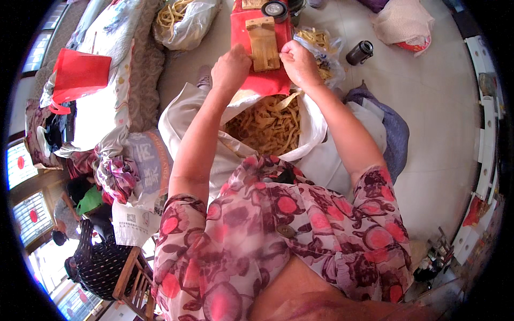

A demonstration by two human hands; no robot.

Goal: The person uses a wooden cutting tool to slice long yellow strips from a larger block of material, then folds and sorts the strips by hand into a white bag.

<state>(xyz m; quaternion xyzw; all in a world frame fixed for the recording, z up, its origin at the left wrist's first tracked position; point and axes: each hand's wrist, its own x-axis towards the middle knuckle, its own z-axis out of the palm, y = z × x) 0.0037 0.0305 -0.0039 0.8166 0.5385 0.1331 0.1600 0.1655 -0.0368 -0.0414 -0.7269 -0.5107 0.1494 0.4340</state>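
Note:
A wooden block tool (pixel 264 51) with a raised crosspiece at its far end lies on a red cover (pixel 241 32) in front of me. My left hand (pixel 232 68) is closed, its fingertips at the block's left edge. On the other side my right hand (pixel 301 64) is pinched, thumb and finger beside the block's right edge. Whatever either hand holds is too small or hidden to make out. Below the red cover, a white sack (pixel 313 125) stands open between my forearms, full of tan, curled strips (pixel 265 125).
A round black-rimmed object (pixel 274 9) sits beyond the block. Plastic bags of pale strips stand at left (pixel 190 27) and right (pixel 334 45). A dark bottle (pixel 359 53) is on the floor. At left are a red bag (pixel 81 75), a wooden chair (pixel 131 275) and a seated person (pixel 99 262).

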